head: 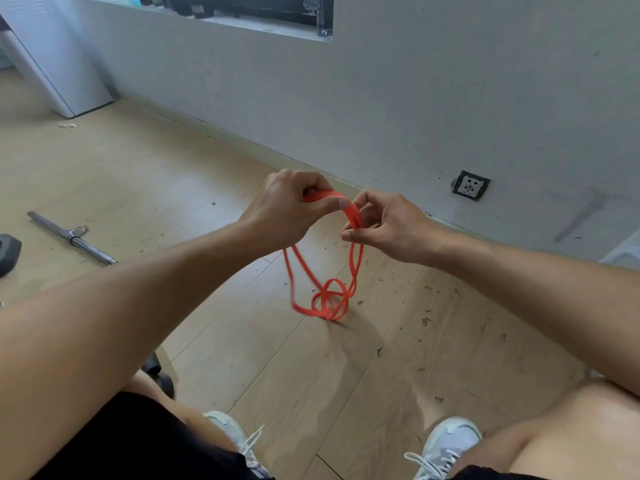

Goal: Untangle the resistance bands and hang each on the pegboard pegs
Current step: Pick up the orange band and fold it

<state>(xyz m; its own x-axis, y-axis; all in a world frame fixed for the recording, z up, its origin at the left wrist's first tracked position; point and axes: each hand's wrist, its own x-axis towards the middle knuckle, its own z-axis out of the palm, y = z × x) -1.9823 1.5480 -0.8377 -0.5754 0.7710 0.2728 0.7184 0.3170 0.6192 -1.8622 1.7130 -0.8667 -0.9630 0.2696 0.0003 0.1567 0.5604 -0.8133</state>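
**A:** From the head camera, where is the band?

**B:** The orange resistance band (323, 271) hangs in the air between the two hands, above the wooden floor (173, 188) and in front of the grey wall (381, 116). Its top arches from one hand to the other; below, several strands drop down and cross in a loose knot-like tangle (its lowest loops look close to the floor, though I cannot tell whether they touch).

**A:** And the hands?

**B:** The left hand (287, 206) is curled round the upper part of the band, thumb laid along the strand. The right hand (388, 226) pinches the strands just beside it, fingertips closed on the orange loops. Both are grasping the same band, close together.

**A:** What else is around?

**B:** A metal bar (71, 237) with a small ring clip lies on the floor to the left, well apart from the band, and a dark object (8, 252) sits at the left edge near it. A wall socket (470, 186) is set low in the wall to the right. A white cabinet (52, 64) stands in the far left corner. At the bottom, the person's knees and two pale lace-up shoes (446, 448) show, with small bits of debris scattered over the boards.
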